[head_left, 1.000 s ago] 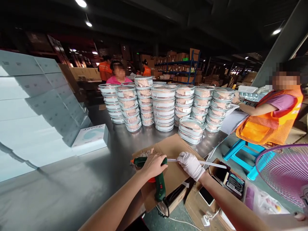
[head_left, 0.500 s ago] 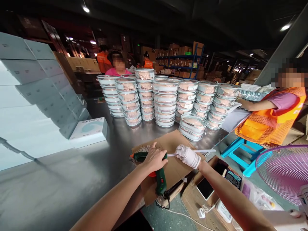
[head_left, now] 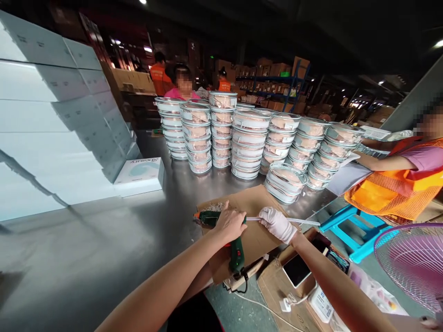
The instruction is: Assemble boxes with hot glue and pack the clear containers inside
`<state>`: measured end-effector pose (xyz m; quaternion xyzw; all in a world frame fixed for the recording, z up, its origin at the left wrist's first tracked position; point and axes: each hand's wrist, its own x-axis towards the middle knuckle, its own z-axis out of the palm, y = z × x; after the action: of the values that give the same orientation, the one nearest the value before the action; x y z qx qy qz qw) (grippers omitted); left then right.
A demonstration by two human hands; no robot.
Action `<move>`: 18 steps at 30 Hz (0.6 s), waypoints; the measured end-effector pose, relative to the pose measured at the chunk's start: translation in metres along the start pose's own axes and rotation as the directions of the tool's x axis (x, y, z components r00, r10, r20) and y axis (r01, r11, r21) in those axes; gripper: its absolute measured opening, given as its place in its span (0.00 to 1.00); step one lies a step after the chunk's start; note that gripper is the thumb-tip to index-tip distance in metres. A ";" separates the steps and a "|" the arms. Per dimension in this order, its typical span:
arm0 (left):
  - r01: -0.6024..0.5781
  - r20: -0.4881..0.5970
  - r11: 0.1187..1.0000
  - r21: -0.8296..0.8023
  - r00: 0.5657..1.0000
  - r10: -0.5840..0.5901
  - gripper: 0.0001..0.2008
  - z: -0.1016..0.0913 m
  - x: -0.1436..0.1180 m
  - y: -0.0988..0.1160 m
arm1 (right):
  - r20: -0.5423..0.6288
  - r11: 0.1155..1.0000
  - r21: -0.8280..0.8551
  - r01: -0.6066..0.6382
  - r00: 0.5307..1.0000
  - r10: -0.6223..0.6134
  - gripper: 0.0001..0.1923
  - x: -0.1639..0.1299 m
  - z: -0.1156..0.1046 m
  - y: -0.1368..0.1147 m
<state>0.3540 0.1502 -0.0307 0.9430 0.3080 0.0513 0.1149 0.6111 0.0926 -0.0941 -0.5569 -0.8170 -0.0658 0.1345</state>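
My left hand point(head_left: 231, 223) is closed over the body of a green hot glue gun point(head_left: 237, 257), which lies on a sheet of cardboard point(head_left: 258, 242) with its orange nozzle pointing left. A white glove covers my right hand point(head_left: 277, 224). Its fingers pinch a long, clear glue stick point(head_left: 307, 222) that runs into the back of the gun, the free end sticking out to the right. White scraps of glue lie on the cardboard by the nozzle.
Behind the cardboard stand stacks of round, clear-lidded tins point(head_left: 249, 145), with a short stack point(head_left: 285, 182) nearer. Pale blue boxes point(head_left: 69, 138) rise at left. A co-worker in an orange vest point(head_left: 394, 189) sits at right by a blue stool point(head_left: 356, 230) and purple fan point(head_left: 411, 263).
My view has turned slightly left, so the surroundings sit farther right. Both hands keep their grip on the glue gun and the glue stick, with little other visible movement.
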 end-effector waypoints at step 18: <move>-0.224 -0.629 0.869 0.440 0.614 0.477 0.17 0.010 -0.187 -0.060 | -0.502 0.794 -0.049 -0.606 0.702 0.505 0.33 0.008 -0.083 0.057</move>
<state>0.1709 0.0849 -0.0598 0.8929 0.1385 0.3882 -0.1813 0.6736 0.0993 -0.0149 -0.7563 -0.5411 -0.2390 0.2795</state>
